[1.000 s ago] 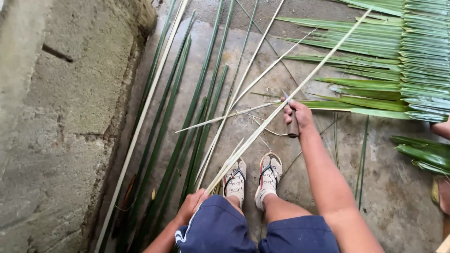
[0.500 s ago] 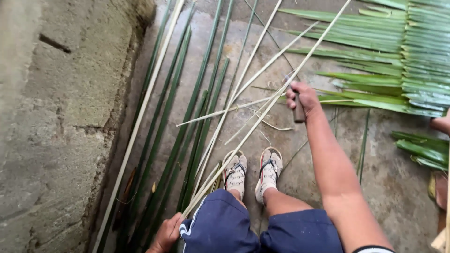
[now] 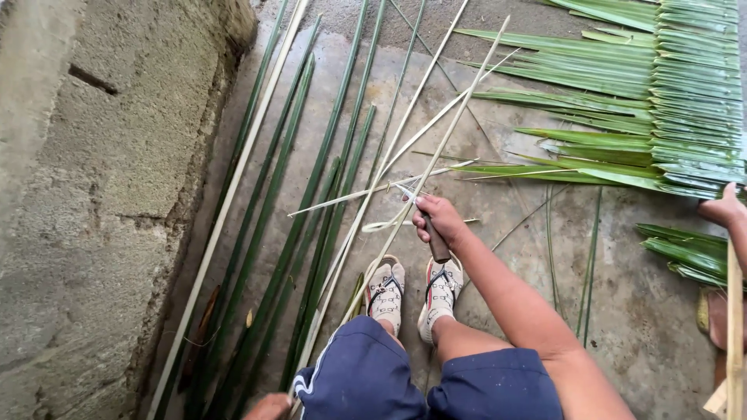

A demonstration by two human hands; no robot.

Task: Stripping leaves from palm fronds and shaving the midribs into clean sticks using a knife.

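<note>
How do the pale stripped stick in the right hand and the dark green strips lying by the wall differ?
The pale stripped midrib stick is thin, cream-coloured and held slanting across the others by the right hand. The dark green flat strips are wider and lie loose, roughly parallel on the concrete floor. Both are long and straight.

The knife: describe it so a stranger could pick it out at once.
Start at the sandalled feet on the concrete floor. Just above them the right hand grips the knife against a pale stripped midrib. Its dark handle, unlike the green and cream strips around, juts below the fist.
</note>
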